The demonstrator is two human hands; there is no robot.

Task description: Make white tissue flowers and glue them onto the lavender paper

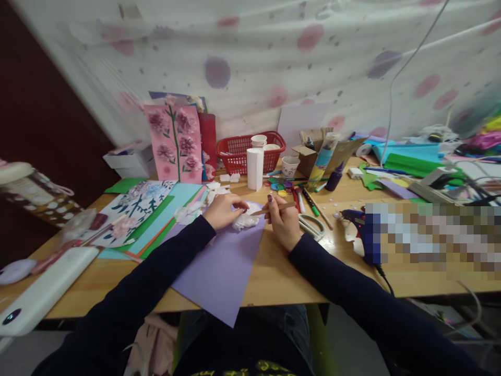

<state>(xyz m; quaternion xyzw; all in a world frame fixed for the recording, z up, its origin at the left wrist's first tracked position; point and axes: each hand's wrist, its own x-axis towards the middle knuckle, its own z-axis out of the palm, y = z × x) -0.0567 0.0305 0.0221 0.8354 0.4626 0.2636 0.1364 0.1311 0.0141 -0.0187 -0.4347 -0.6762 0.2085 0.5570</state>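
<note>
Between my hands a crumpled white lump (246, 221) rests on the upper part of a purple sheet (223, 277). My left hand (223, 211) is at its left edge, with the fingers curled together beside the lump; what they pinch, if anything, is too small to make out. My right hand (282, 222) grips a thin brown stick (287, 205), whose tip points left to the white lump. A roll of white paper (255, 168) stands upright behind the lump.
Behind are a red basket (235, 159), a paper cup (290, 167) and a dark glue bottle (334, 177). Scissors (313, 227) and a blue glue gun (358, 224) lie to the right. Coloured sheets and a flower picture (135, 209) cover the left side.
</note>
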